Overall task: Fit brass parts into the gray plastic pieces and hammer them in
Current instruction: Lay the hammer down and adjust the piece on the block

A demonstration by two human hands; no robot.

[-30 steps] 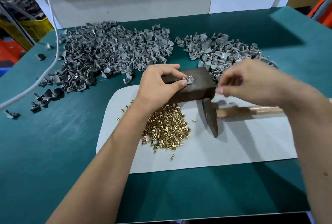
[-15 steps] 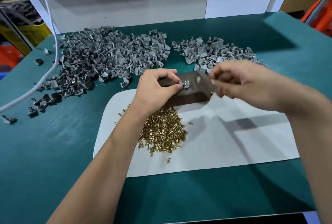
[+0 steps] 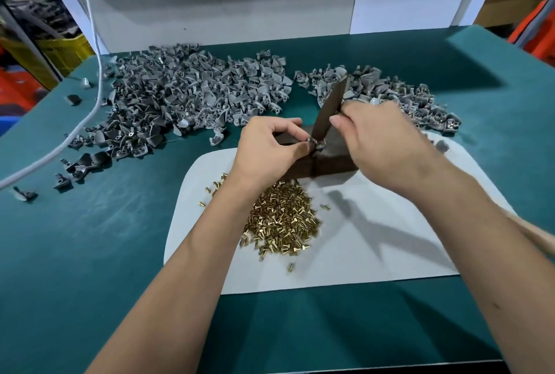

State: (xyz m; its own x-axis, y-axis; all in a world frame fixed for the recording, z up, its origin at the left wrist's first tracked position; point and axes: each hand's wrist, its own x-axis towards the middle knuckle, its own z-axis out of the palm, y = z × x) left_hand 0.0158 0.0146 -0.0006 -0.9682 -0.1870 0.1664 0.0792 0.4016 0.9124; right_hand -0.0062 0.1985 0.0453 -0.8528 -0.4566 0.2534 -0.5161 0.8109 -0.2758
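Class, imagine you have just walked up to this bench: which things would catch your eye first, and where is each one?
First, the two hands at the centre: the left hand pinches a gray plastic piece on a dark block, while the right hand grips a hammer whose head meets it. Next, the shiny heap of brass parts on the white mat, and the big gray pile behind.

Shiny brass parts (image 3: 280, 217), matt gray plastic pieces (image 3: 186, 97)

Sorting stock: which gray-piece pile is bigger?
The left pile of gray plastic pieces, spreading from the white cable toward the middle, clearly outsizes the right pile behind the right hand.
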